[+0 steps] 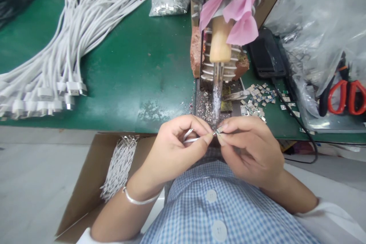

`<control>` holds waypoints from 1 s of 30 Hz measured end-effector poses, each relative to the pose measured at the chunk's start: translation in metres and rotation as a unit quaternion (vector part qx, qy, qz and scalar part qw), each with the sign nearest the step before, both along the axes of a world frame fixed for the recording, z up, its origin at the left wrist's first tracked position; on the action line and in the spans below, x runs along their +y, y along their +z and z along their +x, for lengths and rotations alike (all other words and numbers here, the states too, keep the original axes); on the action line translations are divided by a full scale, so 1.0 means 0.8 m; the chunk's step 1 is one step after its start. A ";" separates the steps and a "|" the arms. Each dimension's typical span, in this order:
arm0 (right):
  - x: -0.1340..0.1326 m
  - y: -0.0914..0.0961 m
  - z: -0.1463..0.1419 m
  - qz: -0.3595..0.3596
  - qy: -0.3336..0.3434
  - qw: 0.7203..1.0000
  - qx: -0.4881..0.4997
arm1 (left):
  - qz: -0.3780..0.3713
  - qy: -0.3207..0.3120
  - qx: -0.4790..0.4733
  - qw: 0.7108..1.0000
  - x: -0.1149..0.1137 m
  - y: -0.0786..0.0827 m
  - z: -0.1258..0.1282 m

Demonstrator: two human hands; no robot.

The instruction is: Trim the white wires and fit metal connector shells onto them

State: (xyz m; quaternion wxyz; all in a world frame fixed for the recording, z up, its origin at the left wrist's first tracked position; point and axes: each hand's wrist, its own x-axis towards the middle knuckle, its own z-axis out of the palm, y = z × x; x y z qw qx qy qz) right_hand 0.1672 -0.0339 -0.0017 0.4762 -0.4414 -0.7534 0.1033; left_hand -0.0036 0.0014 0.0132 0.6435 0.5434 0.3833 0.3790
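My left hand (183, 148) is closed on a white cable (189, 140), pinching it close to its end between thumb and forefinger. Between the thumb and fingertips of my right hand (251, 145) is a small metal connector (219, 130). Cable end and connector meet in front of my body; whether they are joined is too small to tell. Just beyond my fingertips the shaft of a soldering iron (217, 91) points down, its wooden handle (220, 42) tied with a pink cloth (243, 15). Its tip is partly hidden near my fingers.
A bundle of white USB cables (71, 38) lies on the green table (120, 80) at left. Loose connectors (259, 97), a phone (267, 55) and red-handled pliers (345, 95) are at right. Below the edge stands a cardboard box (85, 183) holding white cables (120, 167).
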 end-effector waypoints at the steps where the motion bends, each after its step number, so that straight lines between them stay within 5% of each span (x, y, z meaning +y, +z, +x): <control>1: 0.000 0.000 0.000 0.000 0.001 1.000 -0.002 | 0.000 -0.001 0.000 1.000 0.000 0.000 0.000; 30: -0.003 -0.001 -0.001 -0.026 -0.005 0.999 0.034 | -0.004 -0.003 0.034 0.999 0.004 0.009 0.000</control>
